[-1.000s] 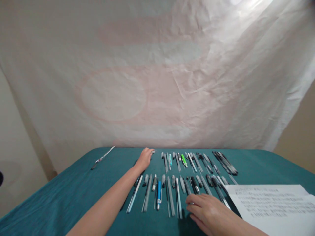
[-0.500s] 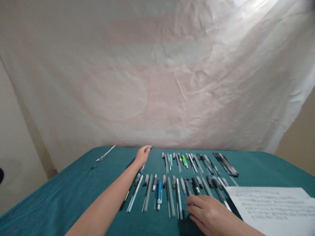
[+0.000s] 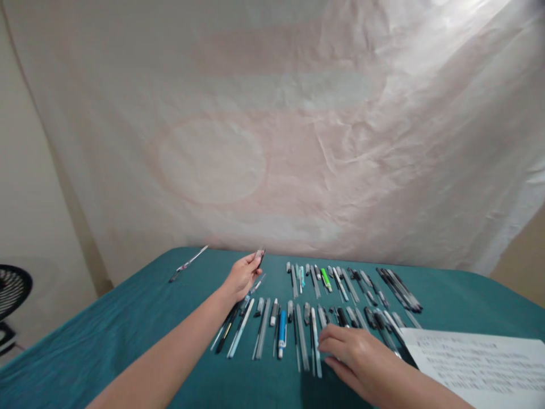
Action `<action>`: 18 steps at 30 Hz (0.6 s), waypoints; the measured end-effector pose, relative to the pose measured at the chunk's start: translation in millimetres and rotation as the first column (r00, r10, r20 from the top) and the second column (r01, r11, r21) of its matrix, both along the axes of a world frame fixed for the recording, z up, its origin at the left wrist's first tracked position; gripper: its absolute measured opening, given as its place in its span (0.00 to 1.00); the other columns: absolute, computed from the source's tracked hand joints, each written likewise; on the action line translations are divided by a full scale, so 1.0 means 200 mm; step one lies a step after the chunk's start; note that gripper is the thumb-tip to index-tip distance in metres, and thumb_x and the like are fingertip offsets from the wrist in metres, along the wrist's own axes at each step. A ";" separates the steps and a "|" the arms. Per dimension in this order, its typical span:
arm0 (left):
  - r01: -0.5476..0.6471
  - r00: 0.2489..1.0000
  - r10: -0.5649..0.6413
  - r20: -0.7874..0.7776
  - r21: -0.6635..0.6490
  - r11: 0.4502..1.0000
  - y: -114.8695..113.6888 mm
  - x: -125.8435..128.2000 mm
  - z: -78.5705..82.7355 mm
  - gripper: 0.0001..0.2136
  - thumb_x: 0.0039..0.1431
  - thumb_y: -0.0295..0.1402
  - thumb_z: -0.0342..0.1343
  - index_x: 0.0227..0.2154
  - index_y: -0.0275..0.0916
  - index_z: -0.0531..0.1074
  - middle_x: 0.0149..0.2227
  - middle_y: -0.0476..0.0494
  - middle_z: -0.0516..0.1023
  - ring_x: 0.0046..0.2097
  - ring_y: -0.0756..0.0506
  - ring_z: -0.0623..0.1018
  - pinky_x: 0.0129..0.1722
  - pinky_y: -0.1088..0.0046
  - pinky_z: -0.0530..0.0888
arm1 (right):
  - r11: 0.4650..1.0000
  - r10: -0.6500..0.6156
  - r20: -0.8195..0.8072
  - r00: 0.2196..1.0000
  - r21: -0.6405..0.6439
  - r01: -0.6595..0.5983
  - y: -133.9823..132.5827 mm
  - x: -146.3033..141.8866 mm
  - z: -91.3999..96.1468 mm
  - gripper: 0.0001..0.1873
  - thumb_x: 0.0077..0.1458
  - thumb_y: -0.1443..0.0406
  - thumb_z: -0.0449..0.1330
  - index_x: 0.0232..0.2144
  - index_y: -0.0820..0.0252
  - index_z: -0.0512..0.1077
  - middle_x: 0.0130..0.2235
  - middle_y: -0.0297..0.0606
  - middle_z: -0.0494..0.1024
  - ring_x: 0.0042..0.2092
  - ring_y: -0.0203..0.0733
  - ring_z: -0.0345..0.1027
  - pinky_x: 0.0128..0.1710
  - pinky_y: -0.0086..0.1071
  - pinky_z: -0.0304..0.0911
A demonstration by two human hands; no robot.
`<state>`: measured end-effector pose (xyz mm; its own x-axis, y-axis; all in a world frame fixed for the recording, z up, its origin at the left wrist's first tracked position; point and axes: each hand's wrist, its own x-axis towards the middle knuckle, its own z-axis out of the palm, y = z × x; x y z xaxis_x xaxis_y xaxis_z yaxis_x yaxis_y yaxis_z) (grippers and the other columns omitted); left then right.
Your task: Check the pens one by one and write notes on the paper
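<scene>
Item [image 3: 262,257] in left hand [image 3: 242,278] blurred, fan [image 3: 13,289] cut off, paper [image 3: 481,363] cut off

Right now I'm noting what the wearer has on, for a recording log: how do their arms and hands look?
Both the left hand and the right hand are ungloved. The left forearm and right forearm show no sleeve, watch or bracelet, and no cables or markings. Whether a ring is worn is too blurred to tell.
</scene>
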<state>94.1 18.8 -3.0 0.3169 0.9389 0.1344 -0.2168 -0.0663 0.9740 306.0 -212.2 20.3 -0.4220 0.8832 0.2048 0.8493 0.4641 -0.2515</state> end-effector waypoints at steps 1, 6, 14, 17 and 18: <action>0.021 0.999 -0.019 0.038 -0.037 0.999 -0.05 -0.03 0.00 0.11 0.54 0.29 0.55 0.41 0.36 0.72 0.34 0.46 0.72 0.24 0.57 0.65 0.23 0.83 0.65 | 0.999 0.041 -0.009 0.999 -0.011 -0.041 0.03 -0.01 0.01 0.10 0.53 0.69 0.51 0.35 0.54 0.71 0.37 0.35 0.73 0.36 0.36 0.69 0.36 0.25 0.62; 0.081 0.977 -0.043 0.209 -0.175 0.981 -0.19 -0.14 0.00 0.08 0.56 0.24 0.52 0.38 0.36 0.73 0.28 0.48 0.68 0.24 0.58 0.65 0.22 0.86 0.66 | 0.991 0.131 0.011 0.991 0.005 -0.131 0.33 -0.14 0.05 0.10 0.55 0.67 0.50 0.37 0.58 0.70 0.38 0.37 0.72 0.39 0.37 0.68 0.38 0.27 0.60; 0.117 0.940 -0.009 0.340 -0.299 0.947 -0.21 -0.19 -0.02 0.08 0.57 0.21 0.50 0.37 0.34 0.71 0.27 0.49 0.67 0.23 0.58 0.66 0.21 0.87 0.66 | 0.997 -0.014 0.235 0.972 0.076 -0.004 0.88 -0.42 -0.05 0.19 0.53 0.74 0.49 0.47 0.59 0.66 0.44 0.43 0.70 0.45 0.41 0.65 0.42 0.31 0.58; 0.121 0.934 0.005 0.357 -0.331 0.936 -0.22 -0.21 -0.03 0.08 0.55 0.21 0.52 0.37 0.34 0.71 0.27 0.49 0.68 0.23 0.58 0.67 0.21 0.87 0.67 | 0.996 -0.031 0.277 0.960 0.088 0.006 0.98 -0.47 -0.11 0.19 0.53 0.75 0.48 0.45 0.58 0.67 0.44 0.43 0.70 0.45 0.42 0.64 0.42 0.31 0.58; 0.120 0.932 0.012 0.362 -0.339 0.933 -0.22 -0.21 -0.03 0.08 0.55 0.21 0.52 0.37 0.34 0.71 0.27 0.49 0.69 0.23 0.58 0.67 0.21 0.87 0.67 | 0.996 -0.029 0.291 0.956 0.090 0.003 1.00 -0.48 -0.12 0.17 0.54 0.75 0.48 0.44 0.58 0.68 0.44 0.43 0.71 0.45 0.42 0.64 0.42 0.32 0.58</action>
